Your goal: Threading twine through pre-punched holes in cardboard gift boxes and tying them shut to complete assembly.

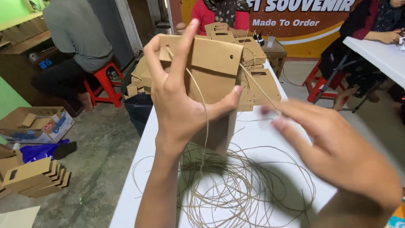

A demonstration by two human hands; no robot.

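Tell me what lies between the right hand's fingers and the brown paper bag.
In the head view, only a taut strand of twine spans from the bag to the right fingers; behind it, more bags on the table.

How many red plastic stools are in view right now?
2: one red stool at left under the person in grey, one red stool at right beside the seated person in dark clothes. Others may be hidden behind people.

The flat brown cardboard bag point(211, 71) looks matt and smooth, the loose coil of thin tan twine point(236, 190) rough and fibrous, the white table top point(261, 135) smooth and faintly glossy, the grey concrete floor point(101, 156) rough and dull.
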